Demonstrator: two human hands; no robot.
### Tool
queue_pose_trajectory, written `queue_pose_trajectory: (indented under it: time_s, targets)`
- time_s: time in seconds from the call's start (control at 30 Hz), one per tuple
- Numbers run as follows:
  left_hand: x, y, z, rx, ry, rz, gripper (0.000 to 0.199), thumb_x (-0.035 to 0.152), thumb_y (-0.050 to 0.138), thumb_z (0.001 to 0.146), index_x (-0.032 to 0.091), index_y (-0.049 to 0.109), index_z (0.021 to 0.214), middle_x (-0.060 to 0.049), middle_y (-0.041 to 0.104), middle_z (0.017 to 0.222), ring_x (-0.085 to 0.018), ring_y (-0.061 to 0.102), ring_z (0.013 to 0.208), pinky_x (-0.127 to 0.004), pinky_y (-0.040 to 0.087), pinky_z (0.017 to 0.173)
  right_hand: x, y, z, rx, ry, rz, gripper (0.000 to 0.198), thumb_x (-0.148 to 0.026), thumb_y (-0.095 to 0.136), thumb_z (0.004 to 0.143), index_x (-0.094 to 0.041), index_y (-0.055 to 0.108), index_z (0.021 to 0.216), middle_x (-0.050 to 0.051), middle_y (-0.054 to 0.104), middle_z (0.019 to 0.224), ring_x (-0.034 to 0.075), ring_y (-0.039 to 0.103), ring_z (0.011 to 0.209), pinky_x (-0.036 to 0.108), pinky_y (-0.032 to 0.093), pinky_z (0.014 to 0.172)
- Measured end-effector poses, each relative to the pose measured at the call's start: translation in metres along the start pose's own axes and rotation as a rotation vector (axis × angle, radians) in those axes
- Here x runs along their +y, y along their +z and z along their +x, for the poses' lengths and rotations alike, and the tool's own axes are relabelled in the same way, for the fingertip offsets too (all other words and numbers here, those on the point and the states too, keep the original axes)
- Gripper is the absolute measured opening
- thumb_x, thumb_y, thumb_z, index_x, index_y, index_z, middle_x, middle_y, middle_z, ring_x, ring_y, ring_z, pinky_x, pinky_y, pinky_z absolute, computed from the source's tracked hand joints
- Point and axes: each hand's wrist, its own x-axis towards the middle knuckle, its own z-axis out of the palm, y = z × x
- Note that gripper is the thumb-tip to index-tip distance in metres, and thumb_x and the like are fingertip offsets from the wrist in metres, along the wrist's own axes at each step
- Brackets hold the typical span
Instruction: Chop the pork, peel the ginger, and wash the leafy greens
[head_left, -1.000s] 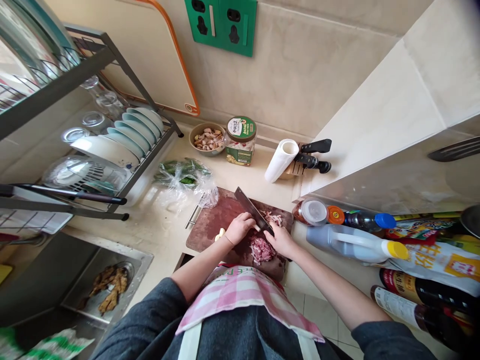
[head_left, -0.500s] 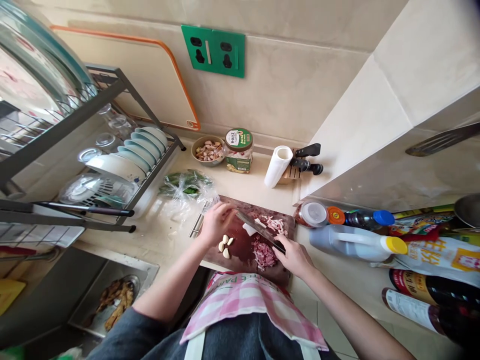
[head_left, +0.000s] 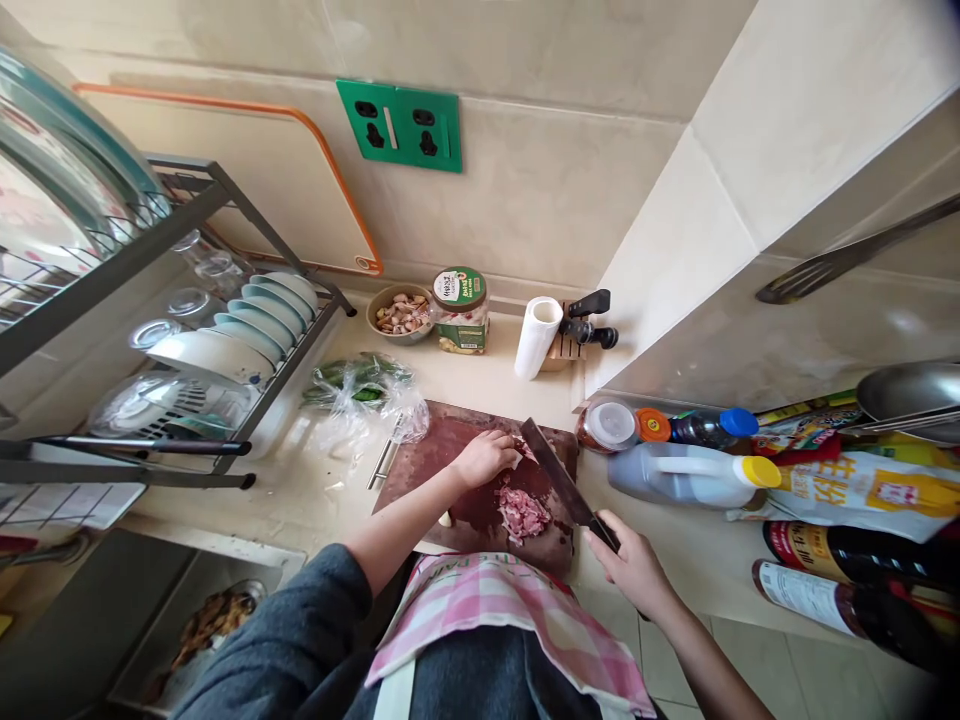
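My right hand [head_left: 631, 562] is wrapped around the black handle of a kitchen knife [head_left: 555, 470], whose dark blade slants up and left over the cutting board [head_left: 401, 470]. My left hand [head_left: 486, 460] rests on the board left of the blade, fingers curled over a pale piece of meat [head_left: 517, 460] that is mostly hidden. A heap of chopped pink meat [head_left: 523, 514] lies below the blade. More cut meat near the blade tip is partly covered. One garlic clove [head_left: 445, 520] shows beside my left forearm.
Behind the board are bagged green vegetables [head_left: 360, 380], a bowl of garlic [head_left: 401, 313], a green-lidded jar [head_left: 460, 310], a paper roll [head_left: 538, 338] and a knife block [head_left: 570, 340]. Bottles [head_left: 690, 478] line the right; a dish rack [head_left: 285, 375] and sink [head_left: 281, 568] are left.
My left hand has moved right from the knife tip onto the pale meat. The knife, in my right hand, has shifted right and turned steeper. My left forearm now hides most garlic cloves.
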Motion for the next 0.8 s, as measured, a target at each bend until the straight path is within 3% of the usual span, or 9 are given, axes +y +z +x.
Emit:
queue_pose_trajectory:
  time_s: [0.2,0.33,0.43,0.6,0.8]
  targets:
    - [0.008,0.009,0.005,0.084,-0.216,0.053,0.020,0.030,0.048,0.087,0.016,0.061,0.086,-0.009,0.060,0.085,-0.021,0.053,0.083,-0.033,0.040,0.075,0.001,0.011,0.000,-0.004,0.009,-0.051,0.029,-0.047,0.038,0.085,-0.021,0.049,0.082,-0.006,0.045,0.046,0.012,0.045,0.041,0.021,0.032,0.042]
    - [0.012,0.017,0.002,0.184,-0.394,0.026,0.027,0.041,0.052,0.084,0.015,0.060,0.082,-0.009,0.059,0.081,-0.023,0.053,0.081,-0.035,0.041,0.073,0.000,0.015,0.005,0.044,-0.039,-0.122,0.031,-0.048,0.036,0.086,-0.020,0.051,0.087,0.000,0.057,0.059,0.014,0.052,0.050,0.022,0.035,0.046]
    - [0.013,0.021,0.002,0.226,-0.332,-0.001,0.024,0.039,0.055,0.083,0.016,0.060,0.086,-0.008,0.059,0.089,-0.021,0.053,0.086,-0.033,0.042,0.079,-0.004,0.016,0.007,0.069,-0.089,-0.176,0.035,-0.048,0.034,0.087,-0.019,0.051,0.097,0.004,0.063,0.070,0.018,0.058,0.060,0.024,0.039,0.053]
    - [0.011,0.034,0.008,0.252,-0.236,-0.010,0.026,0.028,0.040,0.091,0.016,0.063,0.084,-0.006,0.062,0.084,-0.017,0.054,0.082,-0.031,0.043,0.080,-0.011,0.014,0.002,0.034,-0.119,-0.238,0.036,-0.043,0.030,0.089,-0.019,0.049,0.109,0.007,0.067,0.081,0.021,0.063,0.072,0.026,0.042,0.060]
    - [0.007,0.050,0.008,0.316,-0.225,-0.052,0.024,0.026,0.044,0.090,0.016,0.065,0.085,-0.006,0.064,0.087,-0.017,0.056,0.082,-0.030,0.045,0.080,-0.017,0.018,0.008,-0.051,-0.093,-0.335,0.032,-0.035,0.030,0.091,-0.018,0.048,0.111,0.007,0.066,0.074,0.020,0.063,0.066,0.024,0.037,0.054]
